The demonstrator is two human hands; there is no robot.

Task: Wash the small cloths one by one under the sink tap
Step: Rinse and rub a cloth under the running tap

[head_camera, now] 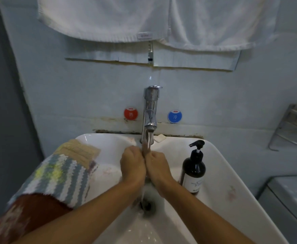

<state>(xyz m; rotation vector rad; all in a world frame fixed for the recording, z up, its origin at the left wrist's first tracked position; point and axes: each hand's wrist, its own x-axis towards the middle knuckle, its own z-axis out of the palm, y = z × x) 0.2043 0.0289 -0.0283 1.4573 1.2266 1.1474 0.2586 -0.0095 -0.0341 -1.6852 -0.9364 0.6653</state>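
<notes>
Water runs from the chrome tap (150, 110) into the white sink (220, 161). My left hand (132, 166) and my right hand (157, 166) are both fisted and pressed together in the stream. They squeeze a small cloth (147, 180), of which only a pale wet bit shows between my wrists. On the sink's left rim lies a pile of cloths: a beige knitted one (77, 152), a blue, white and yellow striped one (61, 178) and a red-brown one (29, 208). Another pale cloth (107, 173) lies in the basin left of my hands.
A dark pump bottle (193, 169) stands on the right rim, close to my right wrist. A white soap bar (160, 138) sits behind the tap. The drain (146, 205) is below my wrists. White towels (109, 18) hang above. A metal rack (292, 127) is on the right wall.
</notes>
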